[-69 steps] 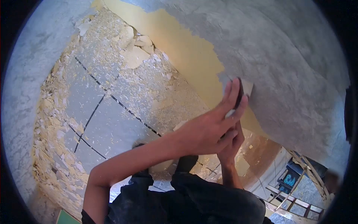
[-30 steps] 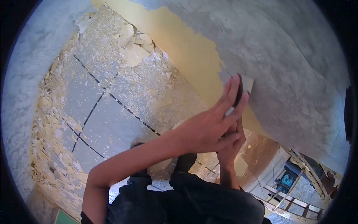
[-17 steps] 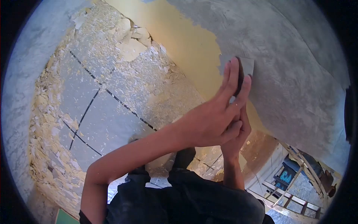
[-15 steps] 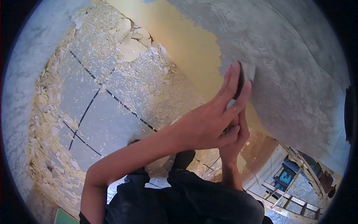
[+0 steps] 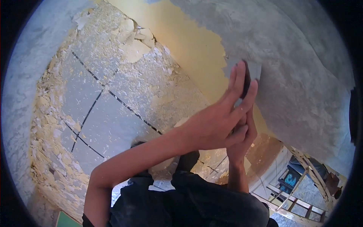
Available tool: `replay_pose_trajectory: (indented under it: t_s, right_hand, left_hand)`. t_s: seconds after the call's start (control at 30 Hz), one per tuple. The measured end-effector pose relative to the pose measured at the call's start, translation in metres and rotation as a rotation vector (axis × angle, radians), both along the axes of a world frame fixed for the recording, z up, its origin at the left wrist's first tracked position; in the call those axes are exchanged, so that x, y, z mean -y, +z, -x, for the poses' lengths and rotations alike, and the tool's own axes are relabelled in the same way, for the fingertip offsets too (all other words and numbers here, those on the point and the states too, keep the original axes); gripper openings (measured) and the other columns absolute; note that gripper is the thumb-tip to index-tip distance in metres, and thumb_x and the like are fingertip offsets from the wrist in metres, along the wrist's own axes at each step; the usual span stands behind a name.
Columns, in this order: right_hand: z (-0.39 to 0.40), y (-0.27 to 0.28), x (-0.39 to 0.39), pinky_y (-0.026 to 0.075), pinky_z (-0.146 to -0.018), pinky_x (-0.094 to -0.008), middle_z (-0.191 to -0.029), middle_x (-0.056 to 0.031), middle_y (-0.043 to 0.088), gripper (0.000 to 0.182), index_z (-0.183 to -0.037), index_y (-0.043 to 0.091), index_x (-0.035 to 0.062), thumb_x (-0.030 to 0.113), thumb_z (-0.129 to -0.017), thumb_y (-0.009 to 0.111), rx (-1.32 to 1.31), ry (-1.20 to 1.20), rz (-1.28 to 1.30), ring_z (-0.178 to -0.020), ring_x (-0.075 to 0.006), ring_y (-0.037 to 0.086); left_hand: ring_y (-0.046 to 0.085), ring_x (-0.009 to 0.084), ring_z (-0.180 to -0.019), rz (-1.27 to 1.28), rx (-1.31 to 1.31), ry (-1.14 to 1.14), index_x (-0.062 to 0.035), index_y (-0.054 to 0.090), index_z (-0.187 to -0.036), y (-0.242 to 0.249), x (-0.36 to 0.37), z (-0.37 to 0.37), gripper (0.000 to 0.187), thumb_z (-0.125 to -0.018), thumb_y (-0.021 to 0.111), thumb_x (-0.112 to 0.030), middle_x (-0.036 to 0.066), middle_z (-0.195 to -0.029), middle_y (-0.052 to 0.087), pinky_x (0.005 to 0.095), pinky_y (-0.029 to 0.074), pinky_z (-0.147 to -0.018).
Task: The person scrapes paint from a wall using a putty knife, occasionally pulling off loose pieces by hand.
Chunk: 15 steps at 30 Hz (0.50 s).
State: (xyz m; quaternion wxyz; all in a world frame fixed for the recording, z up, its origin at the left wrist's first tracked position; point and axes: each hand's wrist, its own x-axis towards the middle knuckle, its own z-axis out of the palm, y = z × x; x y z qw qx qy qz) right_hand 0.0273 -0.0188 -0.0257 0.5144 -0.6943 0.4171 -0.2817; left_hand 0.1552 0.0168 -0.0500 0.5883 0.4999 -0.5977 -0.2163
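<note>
A scraper with a flat grey blade and a dark edge bears against the wall, where yellow paint borders bare grey plaster. My left hand presses on the scraper, its fingers stretched along the dark part close to the blade. Just beneath it, my right hand is closed around the tool's lower end. The left hand covers most of that grip, and the handle is largely hidden.
Paint flakes litter the floor, which has dark lines across it. Larger peeled pieces are heaped at the wall's foot. A wooden ladder lies at the lower right beside dark items. My legs are below.
Both hands and the scraper have shifted very slightly right in view, and the blade shows a little more broadly. The grip looks the same.
</note>
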Motion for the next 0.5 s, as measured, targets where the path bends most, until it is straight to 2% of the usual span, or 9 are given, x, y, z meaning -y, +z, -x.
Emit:
replay_pose_trajectory:
  t_s: [0.07,0.13,0.27,0.33,0.37,0.43,0.47,0.5]
  right_hand:
    - [0.002,0.0,0.002,0.042,-0.064,-0.0189,-0.126,-0.0027,0.056,0.047,-0.145,0.038,0.0025,0.02,-0.103,0.046,0.001,0.052,0.026,-0.08,-0.0043,0.051]
    - [0.01,-0.002,-0.006,0.041,-0.063,-0.0182,-0.124,-0.0028,0.056,0.046,-0.144,0.04,0.0024,0.021,-0.103,0.046,-0.021,-0.043,-0.065,-0.078,-0.0041,0.05]
    - [0.006,-0.005,-0.002,0.042,-0.063,-0.0184,-0.123,-0.0019,0.056,0.046,-0.144,0.04,0.0014,0.021,-0.103,0.047,-0.005,-0.095,-0.109,-0.078,-0.0043,0.05]
    - [-0.001,-0.003,0.008,0.044,-0.067,-0.0193,-0.125,-0.0012,0.055,0.048,-0.145,0.038,0.0009,0.022,-0.103,0.047,0.002,0.095,0.033,-0.084,-0.0045,0.052]
    - [0.006,-0.012,0.007,0.045,-0.071,-0.0198,-0.125,-0.0011,0.055,0.049,-0.145,0.038,-0.0004,0.022,-0.102,0.047,-0.035,0.011,-0.016,-0.09,-0.0052,0.053]
    - [0.008,-0.003,-0.009,0.046,-0.072,-0.0197,-0.123,-0.0014,0.056,0.047,-0.143,0.04,-0.0011,0.022,-0.102,0.047,0.017,-0.062,-0.071,-0.091,-0.0054,0.053]
    - [0.006,-0.001,-0.013,0.046,-0.073,-0.0196,-0.12,-0.0017,0.057,0.046,-0.142,0.042,-0.0017,0.022,-0.102,0.047,0.052,-0.133,-0.131,-0.092,-0.0055,0.053]
    - [0.007,-0.005,-0.009,0.045,-0.071,-0.0189,-0.124,-0.003,0.056,0.047,-0.143,0.04,-0.0019,0.022,-0.103,0.046,0.01,-0.112,-0.086,-0.09,-0.0056,0.053]
  left_hand:
    - [0.006,0.0538,-0.141,0.009,-0.002,0.06,0.0054,0.011,-0.149,0.001,0.002,-0.002,0.089,-0.084,0.066,-0.022,0.04,-0.15,-0.002,0.0477,0.021,-0.115]
    - [0.006,0.0536,-0.141,0.023,0.024,-0.048,0.0048,0.011,-0.149,0.0,-0.003,-0.002,0.09,-0.084,0.066,-0.024,0.04,-0.15,-0.002,0.0479,0.02,-0.115]
    - [0.006,0.0535,-0.141,-0.009,0.02,-0.04,0.0043,0.011,-0.149,-0.004,-0.001,0.002,0.09,-0.085,0.066,-0.025,0.04,-0.151,-0.003,0.048,0.02,-0.115]
    - [0.014,0.0561,-0.139,0.017,0.001,0.083,0.0002,0.009,-0.151,-0.003,0.004,-0.005,0.092,-0.082,0.065,-0.023,0.039,-0.151,0.0,0.0508,0.031,-0.11]
    - [0.014,0.0561,-0.139,0.02,0.005,0.083,0.0002,0.009,-0.151,-0.004,0.002,-0.002,0.092,-0.082,0.065,-0.023,0.039,-0.151,0.0,0.0508,0.031,-0.11]
    - [0.014,0.0562,-0.138,0.0,0.07,-0.037,-0.0006,0.008,-0.151,-0.006,-0.004,0.0,0.091,-0.083,0.065,-0.023,0.038,-0.151,-0.001,0.0509,0.031,-0.11]
    - [0.014,0.0562,-0.138,-0.001,0.081,-0.029,-0.0006,0.008,-0.151,-0.008,-0.003,-0.002,0.091,-0.083,0.065,-0.023,0.038,-0.151,-0.001,0.0509,0.031,-0.11]
    - [0.015,0.056,-0.138,0.019,0.072,-0.001,-0.0008,0.008,-0.151,-0.007,-0.001,-0.001,0.091,-0.083,0.065,-0.024,0.038,-0.152,-0.001,0.0507,0.031,-0.11]
